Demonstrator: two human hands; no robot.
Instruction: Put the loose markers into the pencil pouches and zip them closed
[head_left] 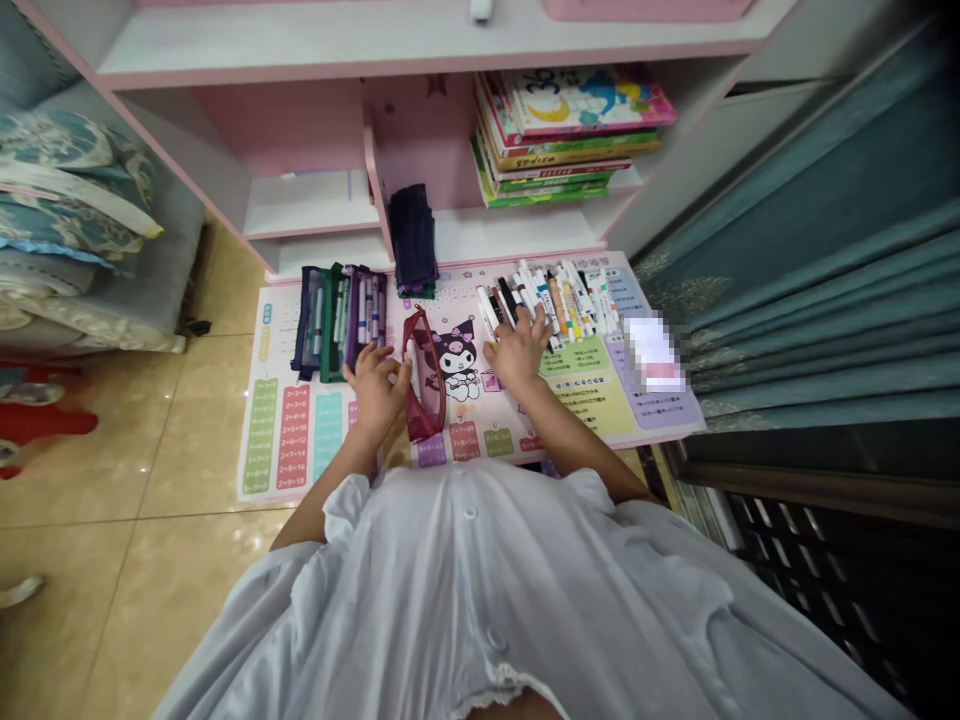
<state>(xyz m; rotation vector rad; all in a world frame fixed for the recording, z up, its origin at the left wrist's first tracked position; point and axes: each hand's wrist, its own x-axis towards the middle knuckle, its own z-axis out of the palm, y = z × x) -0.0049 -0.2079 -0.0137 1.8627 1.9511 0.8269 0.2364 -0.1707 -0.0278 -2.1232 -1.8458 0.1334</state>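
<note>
A red mesh pencil pouch (424,378) is lying on a printed pink desk mat (315,470), its long axis pointing away from the person, between the two hands and nearer the left one. A pale marker (413,368) is seen through the mesh, inside the pouch. The left hand (376,390) is held with fingers curled, at or touching the near edge of the pouch; whether the pouch is gripped cannot be told from this view. The right hand (517,350) is spread open, with its fingertips (537,318) resting on a row of felt-tip markers (551,302), and no closed grasp on a single marker is seen. The hands are apart, with the pouch and a printed cartoon character (457,362) on the mat between them.

The markers are laid side by side, mostly parallel, across the far part of the mat. Left of them, three open pencil cases (342,320) in navy, green and purple are set together, with pens standing in them. A folded dark navy cloth (413,240) is placed behind the cases. A stack of children's books (570,135) is shelved in a pink-and-white desk unit (442,50). A pixelated patch (654,354) is noted at the mat's right edge; the object beneath cannot be identified. A teal curtain (814,270) hangs on the right, and patterned cushions (71,190) are on the left, above a beige tiled floor (112,470). A white buttoned garment (465,590) is worn by the person
</note>
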